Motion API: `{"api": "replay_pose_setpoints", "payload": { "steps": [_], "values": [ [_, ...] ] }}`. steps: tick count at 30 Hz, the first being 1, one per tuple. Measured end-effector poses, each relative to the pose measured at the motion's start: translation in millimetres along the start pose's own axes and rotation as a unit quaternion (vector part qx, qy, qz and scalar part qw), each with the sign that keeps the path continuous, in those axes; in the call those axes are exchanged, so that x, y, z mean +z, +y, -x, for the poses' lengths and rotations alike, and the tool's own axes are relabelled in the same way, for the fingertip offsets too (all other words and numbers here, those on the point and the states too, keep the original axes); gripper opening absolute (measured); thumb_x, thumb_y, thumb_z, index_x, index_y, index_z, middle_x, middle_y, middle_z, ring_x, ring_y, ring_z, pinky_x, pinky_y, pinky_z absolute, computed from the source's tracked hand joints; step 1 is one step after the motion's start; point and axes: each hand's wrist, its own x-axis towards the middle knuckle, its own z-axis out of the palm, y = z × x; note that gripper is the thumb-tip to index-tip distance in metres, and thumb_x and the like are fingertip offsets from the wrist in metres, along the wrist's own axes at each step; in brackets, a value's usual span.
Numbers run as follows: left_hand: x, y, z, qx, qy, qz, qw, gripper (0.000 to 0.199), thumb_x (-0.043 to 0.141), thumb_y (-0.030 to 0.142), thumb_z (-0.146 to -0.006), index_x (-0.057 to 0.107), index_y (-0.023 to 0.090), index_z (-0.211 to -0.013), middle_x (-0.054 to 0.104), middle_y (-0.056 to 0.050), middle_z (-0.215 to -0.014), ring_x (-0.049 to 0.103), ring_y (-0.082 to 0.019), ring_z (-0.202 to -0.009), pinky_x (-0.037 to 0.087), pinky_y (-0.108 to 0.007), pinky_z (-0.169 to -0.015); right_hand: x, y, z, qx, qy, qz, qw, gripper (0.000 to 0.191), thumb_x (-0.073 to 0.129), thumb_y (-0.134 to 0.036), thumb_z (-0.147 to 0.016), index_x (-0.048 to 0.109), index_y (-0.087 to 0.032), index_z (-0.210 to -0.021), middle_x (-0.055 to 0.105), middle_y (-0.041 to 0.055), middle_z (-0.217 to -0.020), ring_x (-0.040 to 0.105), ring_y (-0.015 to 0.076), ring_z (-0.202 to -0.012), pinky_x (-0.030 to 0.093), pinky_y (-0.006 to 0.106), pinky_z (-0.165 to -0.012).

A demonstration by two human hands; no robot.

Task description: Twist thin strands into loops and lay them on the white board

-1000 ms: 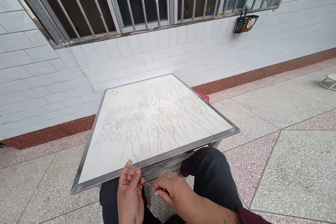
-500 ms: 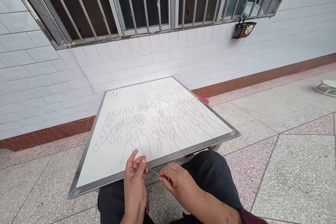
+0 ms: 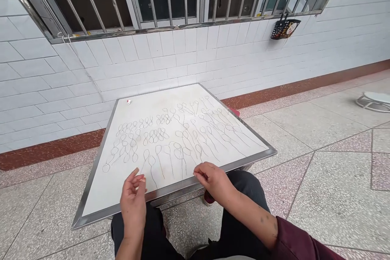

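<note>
A white table [image 3: 100, 195] with a grey metal rim carries many thin dark wire-like pieces with loops. One looped piece [image 3: 146, 153] lies near the front edge, close to my left hand. My left hand [image 3: 133, 201] is over the front left edge, fingers curled and thumb near the index finger; whether something thin is between them is too small to tell. Above the front edge further right, my right hand [image 3: 213, 180] has thumb and index finger pinched together, and what they hold cannot be made out.
A white tiled wall [image 3: 137, 65] with a barred window stands behind the table. A small white and red item [image 3: 128, 102] lies at the table's back left. A patterned bag [image 3: 284, 29] hangs from the bars. A round white stool [image 3: 376, 100] stands at the far right.
My hands have moved apart, the left one leftward and the right one slightly up and right. The thin strand stretched between them no longer shows there. The view has shifted slightly.
</note>
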Motion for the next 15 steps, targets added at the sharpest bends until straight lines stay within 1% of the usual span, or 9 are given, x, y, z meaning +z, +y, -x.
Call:
{"api": "replay_pose_setpoints", "payload": {
  "steps": [2,5,7,8,9,11,13,15],
  "values": [
    [-19.0,-2.4,-18.5,0.018,0.051,-0.028,0.998,0.042,0.071,0.045,-0.083,0.067,0.018,-0.116,0.068,-0.007,-0.106,0.065,-0.024,-0.094,0.054,-0.045,-0.090,-4.2,7.1,-13.3,0.033,-0.006,-0.006,0.999,0.012,0.057,-0.017,-0.090,0.065,-0.021,-0.084,0.064,0.0020,-0.078,0.059,0.0180,-0.073,0.046,0.030,-0.068],
    [-45.5,-7.9,-45.4,0.035,0.120,-0.068,0.990,0.048,0.074,0.050,-0.071,0.071,0.016,-0.104,0.066,-0.005,-0.093,0.062,-0.026,-0.089,0.049,-0.049,-0.096,-9.7,20.5,-36.7,0.073,-0.010,-0.014,0.997,0.010,0.060,-0.018,-0.087,0.066,-0.021,-0.081,0.064,0.0002,-0.074,0.059,0.0165,-0.069,0.045,0.029,-0.067],
    [-58.6,-15.7,-60.3,0.050,0.165,-0.127,0.977,0.047,0.070,0.052,-0.068,0.072,0.015,-0.097,0.063,-0.004,-0.084,0.062,-0.026,-0.084,0.051,-0.048,-0.091,-13.8,32.0,-53.6,0.092,-0.003,-0.012,0.996,0.009,0.061,-0.019,-0.085,0.067,-0.021,-0.080,0.064,-0.0008,-0.072,0.059,0.0156,-0.067,0.045,0.027,-0.064],
    [-63.1,-20.7,-66.4,0.051,0.175,-0.143,0.973,0.046,0.068,0.051,-0.069,0.072,0.015,-0.097,0.063,-0.004,-0.081,0.062,-0.026,-0.081,0.052,-0.047,-0.089,-16.4,38.5,-62.7,0.103,0.001,-0.011,0.995,0.009,0.061,-0.021,-0.086,0.068,-0.021,-0.080,0.065,-0.0011,-0.071,0.059,0.0152,-0.067,0.044,0.026,-0.063],
    [-66.3,-25.7,-71.5,0.050,0.172,-0.163,0.970,0.045,0.066,0.049,-0.069,0.072,0.016,-0.099,0.063,-0.003,-0.080,0.062,-0.025,-0.077,0.052,-0.047,-0.087,-19.6,45.5,-72.3,0.115,0.004,-0.010,0.993,0.010,0.061,-0.023,-0.087,0.068,-0.021,-0.080,0.066,-0.0014,-0.071,0.059,0.0148,-0.066,0.044,0.025,-0.062],
    [-69.5,-34.6,-78.7,0.037,0.178,-0.188,0.965,0.044,0.064,0.047,-0.071,0.070,0.018,-0.104,0.064,-0.003,-0.080,0.063,-0.024,-0.072,0.053,-0.045,-0.082,-28.4,60.6,-94.2,0.142,0.009,-0.003,0.990,0.013,0.060,-0.028,-0.089,0.069,-0.021,-0.082,0.067,-0.0016,-0.072,0.060,0.0143,-0.065,0.044,0.024,-0.059],
    [-70.0,-40.2,-82.8,0.034,0.179,-0.191,0.965,0.044,0.061,0.046,-0.072,0.069,0.019,-0.105,0.066,-0.004,-0.082,0.065,-0.027,-0.075,0.054,-0.045,-0.081,-39.9,76.7,-120.1,0.170,0.013,0.012,0.985,0.017,0.058,-0.031,-0.092,0.070,-0.021,-0.085,0.068,-0.0010,-0.075,0.061,0.0141,-0.065,0.046,0.024,-0.059],
    [-70.7,-44.0,-85.8,0.028,0.171,-0.221,0.960,0.042,0.059,0.047,-0.073,0.069,0.020,-0.105,0.069,-0.005,-0.085,0.067,-0.030,-0.081,0.053,-0.046,-0.083,-53.0,93.0,-149.4,0.198,0.015,0.035,0.980,0.019,0.057,-0.031,-0.095,0.070,-0.018,-0.091,0.070,0.0009,-0.081,0.063,0.0146,-0.069,0.049,0.025,-0.062]
  ]
}}
